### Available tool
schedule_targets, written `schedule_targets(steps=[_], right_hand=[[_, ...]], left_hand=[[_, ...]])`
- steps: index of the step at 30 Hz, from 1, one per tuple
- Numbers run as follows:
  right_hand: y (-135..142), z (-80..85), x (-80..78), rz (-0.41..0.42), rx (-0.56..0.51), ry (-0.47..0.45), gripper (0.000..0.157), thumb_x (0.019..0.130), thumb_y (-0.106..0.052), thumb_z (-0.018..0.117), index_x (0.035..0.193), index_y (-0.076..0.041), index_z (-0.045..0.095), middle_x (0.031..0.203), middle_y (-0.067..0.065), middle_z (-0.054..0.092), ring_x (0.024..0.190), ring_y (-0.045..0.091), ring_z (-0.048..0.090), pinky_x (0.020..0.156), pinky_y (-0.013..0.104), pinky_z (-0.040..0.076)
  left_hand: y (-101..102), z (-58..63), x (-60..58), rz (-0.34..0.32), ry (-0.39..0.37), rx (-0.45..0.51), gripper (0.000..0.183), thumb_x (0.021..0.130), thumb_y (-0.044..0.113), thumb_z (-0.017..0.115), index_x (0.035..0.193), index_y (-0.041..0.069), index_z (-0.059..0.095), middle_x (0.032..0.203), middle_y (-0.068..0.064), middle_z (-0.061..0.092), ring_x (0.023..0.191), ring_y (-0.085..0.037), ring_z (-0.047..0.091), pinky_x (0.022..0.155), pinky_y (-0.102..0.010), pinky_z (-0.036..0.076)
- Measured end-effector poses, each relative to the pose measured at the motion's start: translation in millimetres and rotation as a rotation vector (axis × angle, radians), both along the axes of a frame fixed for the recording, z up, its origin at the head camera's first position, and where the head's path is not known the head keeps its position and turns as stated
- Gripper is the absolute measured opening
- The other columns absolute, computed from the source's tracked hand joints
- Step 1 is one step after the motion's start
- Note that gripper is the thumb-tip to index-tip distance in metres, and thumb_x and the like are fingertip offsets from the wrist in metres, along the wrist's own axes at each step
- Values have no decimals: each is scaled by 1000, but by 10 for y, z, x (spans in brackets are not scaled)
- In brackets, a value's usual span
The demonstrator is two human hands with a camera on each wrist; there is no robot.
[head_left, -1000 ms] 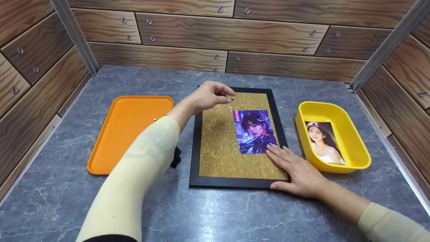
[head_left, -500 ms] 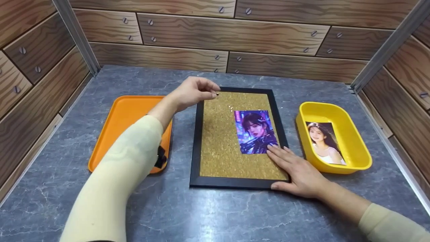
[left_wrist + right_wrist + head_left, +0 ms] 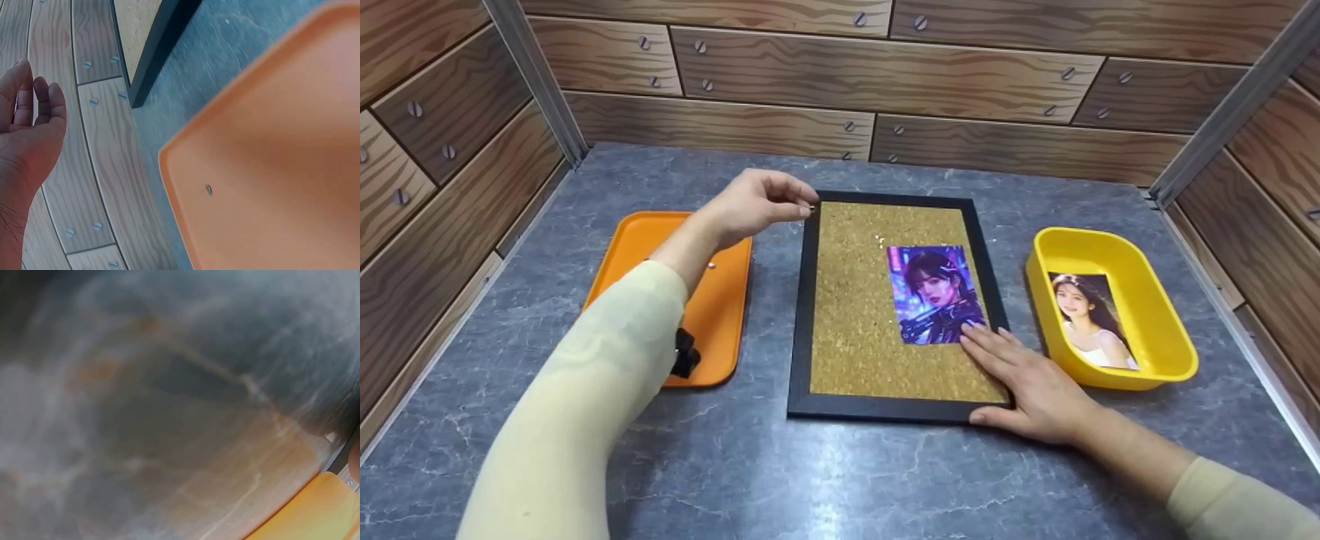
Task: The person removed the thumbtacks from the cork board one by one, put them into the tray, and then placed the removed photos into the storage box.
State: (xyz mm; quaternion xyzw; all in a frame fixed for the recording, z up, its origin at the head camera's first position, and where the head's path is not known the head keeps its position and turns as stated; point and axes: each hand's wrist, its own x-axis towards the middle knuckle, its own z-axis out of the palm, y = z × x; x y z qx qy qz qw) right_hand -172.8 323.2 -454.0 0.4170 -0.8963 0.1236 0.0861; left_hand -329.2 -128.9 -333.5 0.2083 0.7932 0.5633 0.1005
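Currently, the left hand [image 3: 757, 202] pinches a tiny shiny piece [image 3: 812, 209] near the eleven o'clock corner of the black-framed rectangular cork board [image 3: 855, 322], while the right hand [image 3: 1027, 386] lies with fingers extended at five o'clock, fingertips on the glossy purple-blue paper portrait [image 3: 936, 295] toward three o'clock. A slack pinch could drop the piece; a sideways push from the right hand could skew the portrait, if it is unfastened.

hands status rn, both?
Left hand: closed, pinching a tiny shiny piece, too small to identify.
Right hand: open, fingers extended, resting on the framed cork board and the purple portrait print's corner.
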Motion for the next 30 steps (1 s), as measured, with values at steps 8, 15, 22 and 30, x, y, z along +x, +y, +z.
schedule_targets(steps=[8,15,22,30], right_hand=[[3,11,7,-13,-7,-24,97,91,-58,77,164,-7,40,171,11,35,154,36,36,130,31,12],[9,-2,-3,6,3,-13,97,90,-56,79,163,-4,41,169,16,37,153,37,37,130,34,13],[8,-6,0,2,3,-14,97,90,-57,78,163,-4,40,169,14,36,153,38,38,130,34,13],[2,-7,6,2,-12,-10,96,91,-57,77,163,-5,41,170,12,36,152,38,38,130,31,11]], left_hand=[[-242,-54,39,40,-4,-45,23,100,6,74,123,5,77,108,-6,72,100,-17,65,87,-26,55],[-417,-88,90,67,-12,-56,23,100,8,74,123,5,77,109,-6,71,100,-17,65,91,-26,56],[-564,-128,132,88,-29,-76,23,101,11,74,123,6,77,109,-7,71,100,-18,65,91,-27,56],[-713,-157,187,104,-45,-105,22,103,10,72,123,5,76,112,-9,70,103,-20,64,91,-24,56]])
